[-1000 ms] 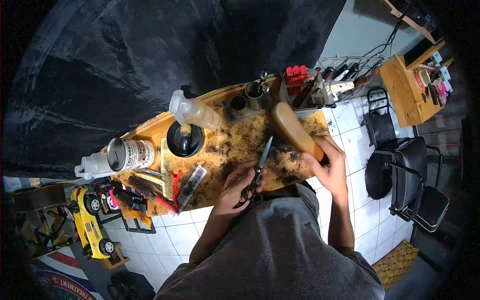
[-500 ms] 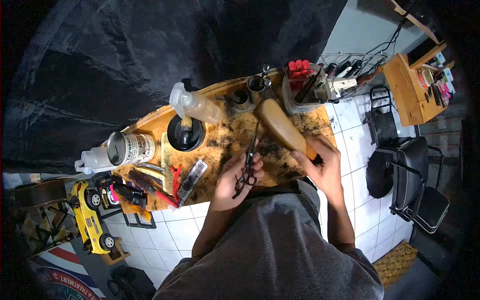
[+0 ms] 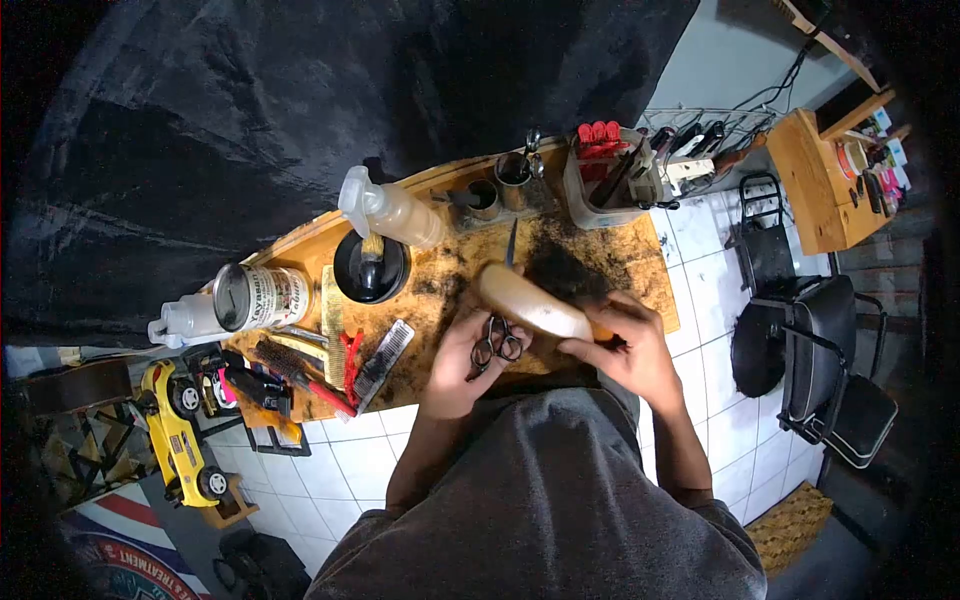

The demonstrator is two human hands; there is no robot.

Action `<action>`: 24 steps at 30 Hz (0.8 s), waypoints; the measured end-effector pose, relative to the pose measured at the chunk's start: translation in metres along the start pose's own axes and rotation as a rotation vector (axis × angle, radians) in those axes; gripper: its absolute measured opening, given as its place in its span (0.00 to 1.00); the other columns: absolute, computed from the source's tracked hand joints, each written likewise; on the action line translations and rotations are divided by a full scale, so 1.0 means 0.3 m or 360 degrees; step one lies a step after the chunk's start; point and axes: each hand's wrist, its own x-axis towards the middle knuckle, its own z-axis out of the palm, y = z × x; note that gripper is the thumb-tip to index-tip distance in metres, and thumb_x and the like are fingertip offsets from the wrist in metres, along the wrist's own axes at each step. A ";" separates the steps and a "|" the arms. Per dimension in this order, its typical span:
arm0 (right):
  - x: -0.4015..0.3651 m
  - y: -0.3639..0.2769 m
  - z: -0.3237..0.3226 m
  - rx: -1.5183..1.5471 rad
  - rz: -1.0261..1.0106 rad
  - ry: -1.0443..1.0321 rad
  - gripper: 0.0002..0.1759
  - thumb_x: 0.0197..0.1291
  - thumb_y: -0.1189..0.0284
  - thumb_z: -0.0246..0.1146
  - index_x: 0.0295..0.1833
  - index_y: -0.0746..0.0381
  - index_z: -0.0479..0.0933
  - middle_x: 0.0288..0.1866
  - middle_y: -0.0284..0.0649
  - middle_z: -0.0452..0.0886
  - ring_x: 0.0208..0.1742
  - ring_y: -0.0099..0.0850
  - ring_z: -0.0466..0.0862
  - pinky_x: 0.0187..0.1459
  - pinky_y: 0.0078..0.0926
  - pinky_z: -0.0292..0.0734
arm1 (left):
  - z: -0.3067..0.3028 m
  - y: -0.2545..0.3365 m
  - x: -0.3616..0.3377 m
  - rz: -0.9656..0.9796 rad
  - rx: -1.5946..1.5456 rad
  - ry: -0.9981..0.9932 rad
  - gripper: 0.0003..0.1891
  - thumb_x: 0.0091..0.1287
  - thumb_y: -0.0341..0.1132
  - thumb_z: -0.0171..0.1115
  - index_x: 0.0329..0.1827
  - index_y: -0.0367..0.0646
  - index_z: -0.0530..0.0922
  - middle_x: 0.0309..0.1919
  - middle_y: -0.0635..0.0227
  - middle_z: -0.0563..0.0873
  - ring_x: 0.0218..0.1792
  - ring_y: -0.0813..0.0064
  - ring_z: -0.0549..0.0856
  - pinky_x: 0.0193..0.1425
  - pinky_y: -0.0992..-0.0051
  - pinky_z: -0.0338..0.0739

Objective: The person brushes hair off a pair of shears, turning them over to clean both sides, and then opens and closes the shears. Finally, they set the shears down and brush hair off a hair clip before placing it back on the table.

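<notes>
My left hand [image 3: 462, 362] is closed around a pair of scissors [image 3: 496, 344], its finger rings toward me and its blade pointing away over the wooden table [image 3: 440, 290]. In my right hand [image 3: 632, 345] is a wooden-backed neck duster brush [image 3: 535, 302], gripped by its handle end. The brush's body lies across the scissors and hides their middle. Its bristles are turned downward and hardly show. Dark hair clippings are scattered on the wood beneath both hands.
Left on the table are a black bowl [image 3: 352, 285] with a shaving brush, a spray bottle [image 3: 400, 212], a tin can [image 3: 262, 297], a grey comb [image 3: 385, 360] and red clips [image 3: 351, 365]. A clear bin [image 3: 600, 190] of tools stands back right. Black chairs [image 3: 825, 350] are at right.
My right hand has brought the brush down and left, onto the scissors. The scissors have turned slightly in my left hand, which stays in nearly the same place.
</notes>
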 end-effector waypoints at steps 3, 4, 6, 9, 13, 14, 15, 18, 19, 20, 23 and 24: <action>-0.019 0.018 -0.037 0.0083 0.0198 -0.0681 0.23 0.49 0.55 0.74 0.44 0.61 0.84 0.30 0.45 0.85 0.28 0.38 0.85 0.36 0.33 0.75 | -0.011 0.013 0.004 0.0072 0.0107 -0.0063 0.24 0.76 0.39 0.50 0.71 0.39 0.63 0.37 0.73 0.77 0.41 0.79 0.77 0.46 0.79 0.75; -0.031 0.039 -0.048 0.0137 0.0182 -0.0802 0.22 0.48 0.54 0.74 0.43 0.58 0.85 0.32 0.44 0.86 0.28 0.35 0.85 0.34 0.31 0.74 | -0.042 0.012 0.018 0.0078 0.0104 -0.0061 0.24 0.76 0.39 0.50 0.71 0.39 0.63 0.37 0.73 0.77 0.41 0.79 0.77 0.46 0.79 0.75; -0.047 0.042 -0.085 0.0088 -0.0005 -0.0913 0.21 0.50 0.53 0.73 0.42 0.57 0.85 0.32 0.43 0.86 0.25 0.33 0.84 0.34 0.30 0.73 | -0.073 0.008 0.028 0.0090 -0.0124 -0.0294 0.25 0.75 0.40 0.51 0.71 0.38 0.63 0.37 0.74 0.78 0.43 0.80 0.77 0.49 0.78 0.75; -0.052 0.048 -0.084 0.0172 0.0105 -0.0868 0.22 0.52 0.56 0.73 0.45 0.61 0.82 0.32 0.43 0.85 0.28 0.37 0.84 0.35 0.32 0.75 | -0.074 0.008 0.029 0.0166 -0.0032 -0.0185 0.25 0.75 0.40 0.51 0.70 0.36 0.64 0.39 0.73 0.77 0.41 0.81 0.76 0.46 0.78 0.75; -0.027 -0.016 -0.033 0.0211 0.0257 -0.0292 0.25 0.47 0.65 0.75 0.46 0.67 0.75 0.34 0.48 0.82 0.36 0.38 0.85 0.38 0.35 0.77 | 0.048 0.001 -0.016 0.0274 0.0426 0.0298 0.22 0.76 0.40 0.49 0.68 0.37 0.66 0.41 0.73 0.79 0.37 0.83 0.77 0.40 0.81 0.74; -0.024 -0.024 -0.011 0.0317 0.0283 -0.0179 0.26 0.46 0.66 0.76 0.46 0.68 0.74 0.34 0.49 0.82 0.37 0.36 0.85 0.39 0.34 0.77 | 0.050 -0.011 -0.010 0.0362 0.0468 0.0217 0.21 0.77 0.41 0.48 0.67 0.37 0.67 0.41 0.73 0.79 0.36 0.84 0.78 0.39 0.82 0.74; -0.015 -0.041 0.007 0.0316 0.0281 -0.0173 0.26 0.46 0.66 0.76 0.46 0.68 0.74 0.34 0.49 0.82 0.37 0.36 0.85 0.39 0.34 0.77 | 0.081 -0.030 -0.003 0.0415 0.0448 0.0250 0.20 0.77 0.42 0.46 0.65 0.40 0.69 0.42 0.72 0.80 0.33 0.85 0.77 0.38 0.83 0.73; 0.003 -0.070 0.053 0.0418 0.0490 -0.0120 0.28 0.43 0.70 0.77 0.48 0.70 0.74 0.37 0.48 0.83 0.39 0.31 0.84 0.41 0.30 0.78 | 0.068 -0.056 0.011 0.0451 0.0409 -0.0095 0.19 0.77 0.41 0.46 0.67 0.43 0.68 0.43 0.71 0.79 0.34 0.86 0.76 0.37 0.84 0.72; 0.003 -0.058 0.074 0.0536 0.0467 -0.0115 0.27 0.44 0.72 0.75 0.50 0.70 0.74 0.39 0.47 0.83 0.40 0.28 0.84 0.43 0.29 0.78 | 0.146 -0.066 -0.006 0.0437 0.0374 0.0154 0.19 0.78 0.39 0.44 0.68 0.45 0.66 0.44 0.72 0.79 0.34 0.85 0.76 0.37 0.84 0.72; 0.004 -0.050 0.086 0.0653 0.0441 -0.0109 0.27 0.45 0.74 0.74 0.52 0.70 0.74 0.41 0.45 0.84 0.41 0.26 0.83 0.44 0.28 0.78 | 0.122 -0.060 -0.005 0.0436 0.0379 0.0149 0.19 0.78 0.39 0.44 0.68 0.45 0.66 0.44 0.72 0.79 0.34 0.85 0.76 0.37 0.84 0.72; -0.001 -0.027 0.100 0.0845 0.0418 -0.0087 0.23 0.48 0.80 0.69 0.53 0.70 0.74 0.41 0.39 0.83 0.40 0.23 0.81 0.42 0.24 0.77 | 0.060 -0.046 -0.007 0.0417 0.0397 -0.0210 0.20 0.78 0.35 0.44 0.71 0.44 0.63 0.45 0.72 0.79 0.35 0.85 0.76 0.39 0.83 0.73; -0.004 -0.014 0.106 0.0968 0.0436 -0.0054 0.20 0.51 0.81 0.68 0.50 0.71 0.74 0.40 0.37 0.82 0.39 0.22 0.80 0.40 0.22 0.77 | 0.077 -0.051 -0.010 0.0485 0.0500 -0.0143 0.21 0.78 0.34 0.45 0.72 0.44 0.62 0.45 0.71 0.79 0.35 0.84 0.76 0.39 0.82 0.73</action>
